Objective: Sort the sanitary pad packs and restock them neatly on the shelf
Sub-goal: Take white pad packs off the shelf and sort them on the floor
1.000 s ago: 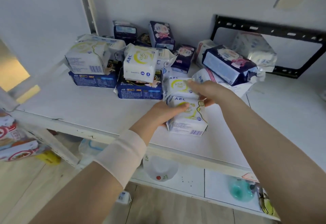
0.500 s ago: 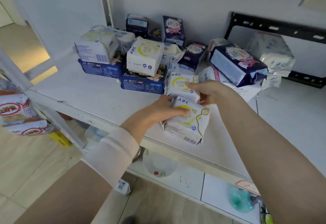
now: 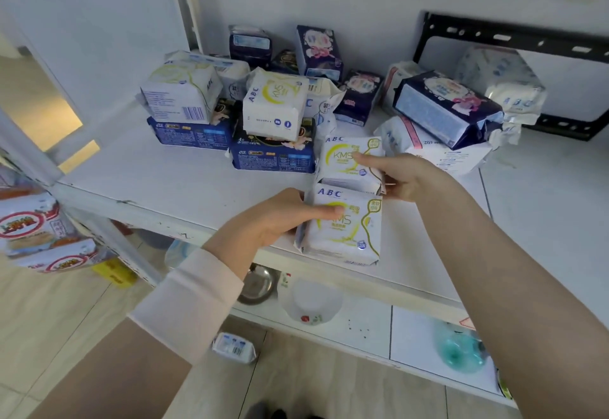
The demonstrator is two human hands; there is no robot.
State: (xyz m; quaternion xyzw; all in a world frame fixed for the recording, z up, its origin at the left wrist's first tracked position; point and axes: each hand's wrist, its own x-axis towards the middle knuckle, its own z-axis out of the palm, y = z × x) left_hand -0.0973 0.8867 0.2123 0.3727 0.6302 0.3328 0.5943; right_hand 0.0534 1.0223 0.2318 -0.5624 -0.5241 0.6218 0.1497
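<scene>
Sorting appeared partly done: the left hand gripped a white ABC KMS pack at the shelf front edge, thumb curled over it. The right hand pinched the twin pack just behind. Two stacks stood left; a jumbled heap lay unsorted right.

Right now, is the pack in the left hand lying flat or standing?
Lying flat: the white pack faces up near the shelf front edge, ABC logo readable, the left hand gripping its side.
</scene>
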